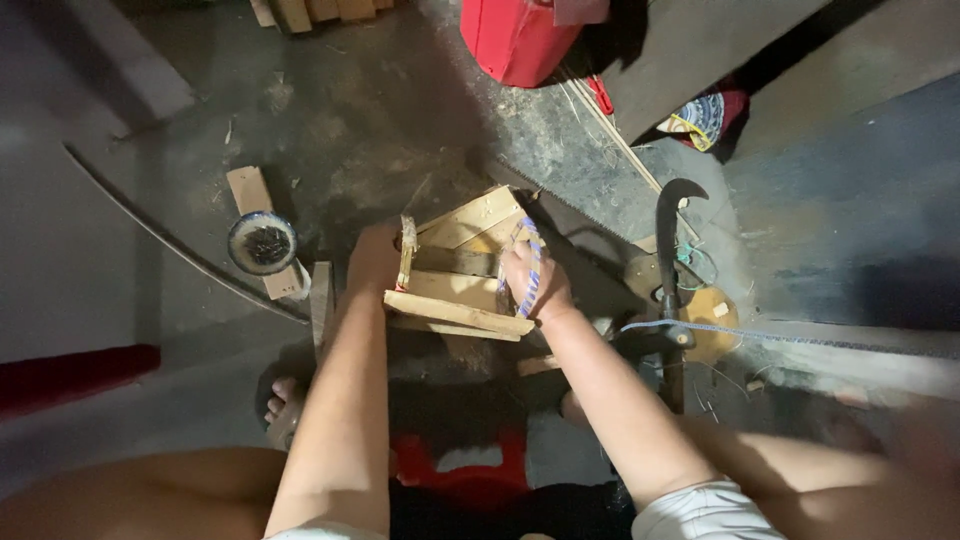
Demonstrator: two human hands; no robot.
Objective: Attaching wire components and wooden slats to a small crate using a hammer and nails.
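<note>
A small wooden frame (455,275) of nailed slats sits at the middle of the picture, just above the person's knees, over the dark concrete floor (380,130). The left hand (375,258) grips its left edge, fingers closed round an upright slat. The right hand (533,282) clamps on the frame's right side, and a blue and white cord (528,275) is wound across its fingers; the same cord seems to run off to the right edge of the frame as a thin pale line.

Just right of the frame stands a hooked billhook (670,260), blade up, its handle lost in shadow. A saw blade (590,215) lies behind, toothed edge showing. To the left, a round tin of nails (262,243) rests on a wooden offcut (258,225). A red container (515,38) is cut off at the top edge. Below the frame a red stool (460,465) is mostly hidden by the arms, and what the frame rests on cannot be made out.
</note>
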